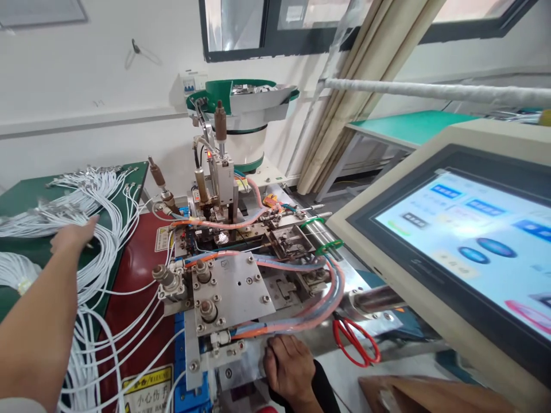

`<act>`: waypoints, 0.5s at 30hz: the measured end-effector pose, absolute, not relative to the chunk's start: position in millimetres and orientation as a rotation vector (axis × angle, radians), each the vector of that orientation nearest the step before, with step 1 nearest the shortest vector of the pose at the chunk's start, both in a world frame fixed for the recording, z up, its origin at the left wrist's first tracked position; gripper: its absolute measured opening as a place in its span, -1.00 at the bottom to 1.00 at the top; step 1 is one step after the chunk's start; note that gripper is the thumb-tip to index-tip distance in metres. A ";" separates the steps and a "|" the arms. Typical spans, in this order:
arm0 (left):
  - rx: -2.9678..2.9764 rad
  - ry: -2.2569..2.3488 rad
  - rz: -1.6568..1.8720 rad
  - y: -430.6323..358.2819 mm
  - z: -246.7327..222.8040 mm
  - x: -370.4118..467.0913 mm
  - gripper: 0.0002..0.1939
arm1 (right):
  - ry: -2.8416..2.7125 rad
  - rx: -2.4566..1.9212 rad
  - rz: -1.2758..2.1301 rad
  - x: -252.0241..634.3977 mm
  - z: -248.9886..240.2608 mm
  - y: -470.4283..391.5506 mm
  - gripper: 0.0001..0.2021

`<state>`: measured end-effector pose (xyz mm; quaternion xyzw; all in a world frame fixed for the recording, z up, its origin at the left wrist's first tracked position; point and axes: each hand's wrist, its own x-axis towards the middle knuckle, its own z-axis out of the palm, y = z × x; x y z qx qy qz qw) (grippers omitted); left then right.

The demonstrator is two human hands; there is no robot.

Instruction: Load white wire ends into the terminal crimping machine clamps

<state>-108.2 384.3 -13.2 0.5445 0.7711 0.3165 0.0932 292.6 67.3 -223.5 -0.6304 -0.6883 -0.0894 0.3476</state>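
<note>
My left hand [74, 236] reaches over the green board at the left and touches a bundle of white cables [101, 201] with metal ends; its fingers are partly hidden, and whether they grip a cable cannot be told. At the bottom middle, my right hand [290, 367] rests with curled fingers beside the front edge of the metal machine [235, 287]. Anything inside that hand is hidden. White cables run from the left pile across the red surface [133, 264] to the machine's left side.
A green-rimmed feeder bowl [245, 109] stands behind the machine. A large touch screen [465, 229] juts in at the right. Red-handled scissors [356, 344] hang near the machine's front right. Upright cylinders and hoses rise from the machine. A green table [404, 127] is at the back right.
</note>
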 end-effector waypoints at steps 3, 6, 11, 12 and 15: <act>1.299 2.681 0.786 380.8 -23.6 -105.2 -0.37 | -1.809 -1.649 -0.231 293.4 -225.0 67.9 -0.83; 1.428 2.677 0.710 376.3 -18.3 -89.2 -0.36 | -1.841 -1.670 -0.237 294.2 -224.8 68.6 -0.82; 2.056 2.440 0.722 321.7 -7.3 -47.1 -0.45 | -1.855 -1.703 -0.193 294.1 -220.3 64.3 -0.74; 2.149 2.377 0.711 299.9 -6.6 -39.8 -0.50 | -1.854 -1.716 -0.155 293.6 -219.9 62.9 -0.72; 2.444 2.017 0.765 212.8 -3.1 -24.4 -0.59 | -1.836 -1.766 -0.036 290.9 -218.4 58.6 -0.74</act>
